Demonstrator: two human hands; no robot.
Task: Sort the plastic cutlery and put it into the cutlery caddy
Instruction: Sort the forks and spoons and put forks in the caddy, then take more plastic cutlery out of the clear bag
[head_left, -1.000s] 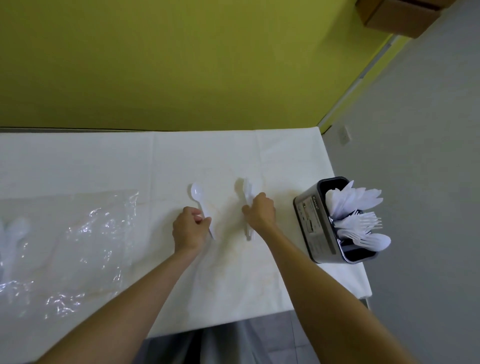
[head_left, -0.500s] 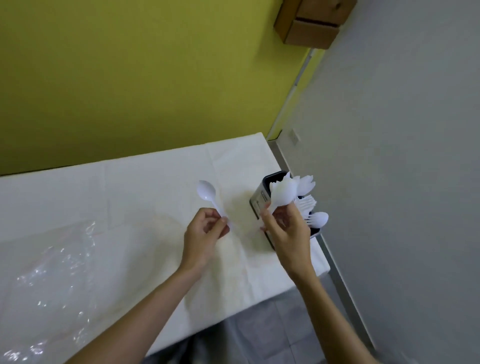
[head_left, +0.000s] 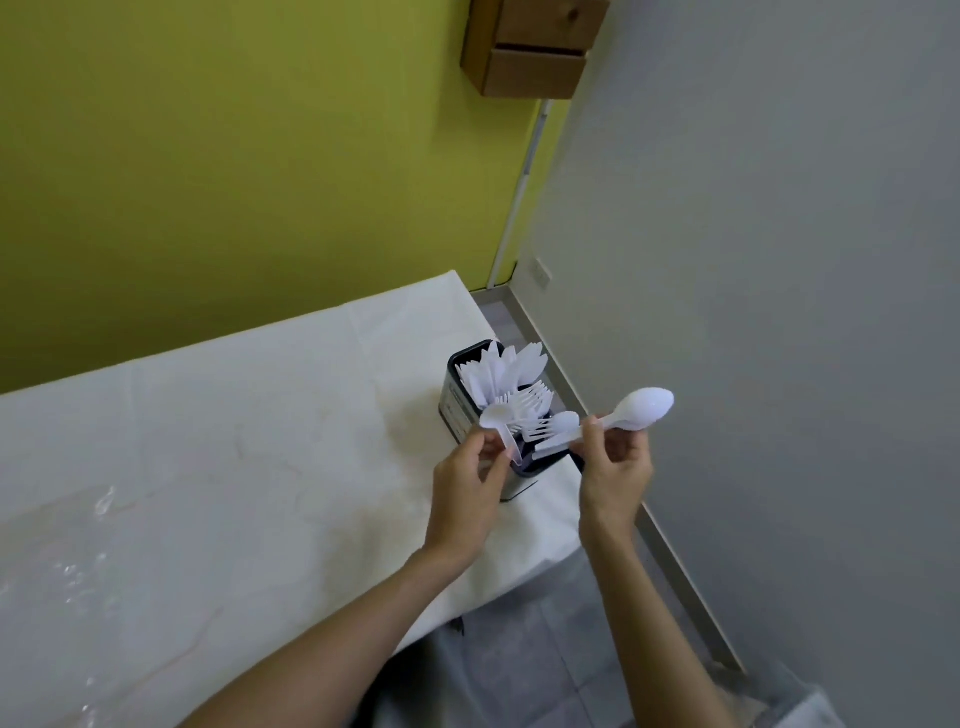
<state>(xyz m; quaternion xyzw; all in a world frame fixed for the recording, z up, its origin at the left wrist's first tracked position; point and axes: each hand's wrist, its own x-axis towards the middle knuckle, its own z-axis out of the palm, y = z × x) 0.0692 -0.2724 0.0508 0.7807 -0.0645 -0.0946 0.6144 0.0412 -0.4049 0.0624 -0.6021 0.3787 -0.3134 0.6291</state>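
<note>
Just above the dark rectangular cutlery caddy at the worktop edge, the left grip pinches a small white plastic spoon and the right grip a larger white plastic spoon, both by the thin handle, which seems the best hold for such light, probably slippery pieces.

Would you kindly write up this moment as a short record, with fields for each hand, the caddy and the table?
left hand: pinches a white plastic spoon by its handle, bowl up, in front of the caddy
right hand: grips a second white plastic spoon, bowl pointing right, beside the caddy
caddy: dark rectangular cutlery caddy near the table's right edge, holding white plastic knives and white plastic forks
table: white-covered table; crumpled clear plastic wrap lies at the left
</note>
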